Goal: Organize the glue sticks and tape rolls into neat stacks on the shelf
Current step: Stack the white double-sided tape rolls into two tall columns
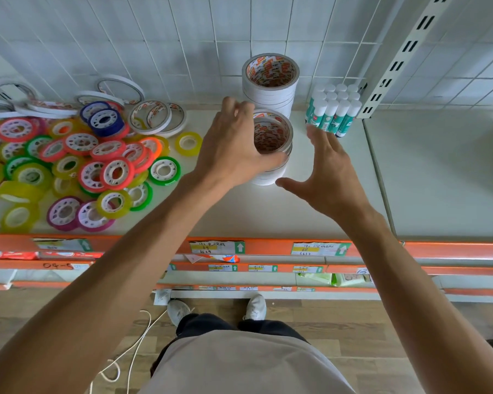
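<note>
Two stacks of white double-sided tape rolls stand on the white shelf [268, 211]: a tall back stack [271, 81] by the tiled wall and a front stack [273, 143]. My left hand [234, 143] wraps the front stack's left side, thumb across its near edge. My right hand [325, 172] hovers spread just right of that stack, holding nothing. Green-and-white glue sticks [333, 109] stand upright in rows at the back right. A loose heap of colourful small tape rolls [77, 163] and thin white rolls [154, 116] covers the shelf's left half.
An orange price rail [268, 247] with paper labels runs along the shelf's front edge, lower shelves beneath it. A slotted upright [404, 52] rises at the back right. Bare shelf surface lies right of the glue sticks. My feet and a white cable show on the wood floor.
</note>
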Demonstrator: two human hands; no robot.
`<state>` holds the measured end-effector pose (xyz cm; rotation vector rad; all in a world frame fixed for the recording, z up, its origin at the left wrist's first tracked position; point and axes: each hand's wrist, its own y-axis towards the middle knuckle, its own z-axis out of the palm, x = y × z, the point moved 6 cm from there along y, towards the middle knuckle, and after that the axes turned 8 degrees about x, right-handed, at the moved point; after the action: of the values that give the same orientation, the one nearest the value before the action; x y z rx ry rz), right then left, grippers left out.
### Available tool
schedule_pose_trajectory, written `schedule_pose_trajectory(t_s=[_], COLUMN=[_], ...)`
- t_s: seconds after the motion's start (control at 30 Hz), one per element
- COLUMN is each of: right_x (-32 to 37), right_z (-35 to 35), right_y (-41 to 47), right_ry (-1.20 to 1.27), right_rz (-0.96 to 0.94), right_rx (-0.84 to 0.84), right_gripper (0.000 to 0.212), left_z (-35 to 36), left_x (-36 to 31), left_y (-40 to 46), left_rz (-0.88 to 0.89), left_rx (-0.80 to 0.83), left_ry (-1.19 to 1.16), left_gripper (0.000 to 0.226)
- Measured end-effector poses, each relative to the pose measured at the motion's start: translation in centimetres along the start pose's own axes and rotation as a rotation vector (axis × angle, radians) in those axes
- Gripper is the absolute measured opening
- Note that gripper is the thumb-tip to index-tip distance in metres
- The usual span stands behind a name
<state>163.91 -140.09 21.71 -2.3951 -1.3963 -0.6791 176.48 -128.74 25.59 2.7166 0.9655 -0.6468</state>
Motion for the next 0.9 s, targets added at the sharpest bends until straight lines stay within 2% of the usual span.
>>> schedule_pose_trajectory(t_s=[0.53, 0.7, 0.8, 0.9], right_x=[-1.2, -1.6, -1.4, -1.1], right_z=[1.1, 1.3, 1.2, 0.7], right_y=[-0.7, -0.7, -0.6, -0.4], right_ry=[0.062, 0.076, 0.102, 0.178], right_rz=[0.053, 0.066, 0.053, 0.025], right_rx=[0.049, 0.049, 0.037, 0.001], right_gripper=[0.101, 0.1, 0.093, 0.075], left_z=[0.8, 1.0, 0.9, 1.0], left_x=[0.4, 0.4, 0.5, 1.5], left_y=[0.6, 0.5, 0.2, -0.2], left_rz=[-0.023, -0.015, 0.005, 0.012], left_rx=[0.018, 0.023, 0.055, 0.127], left_ry=[0.001, -0.031, -0.044, -0.05], left_gripper=[0.087, 0.093, 0.1, 0.101])
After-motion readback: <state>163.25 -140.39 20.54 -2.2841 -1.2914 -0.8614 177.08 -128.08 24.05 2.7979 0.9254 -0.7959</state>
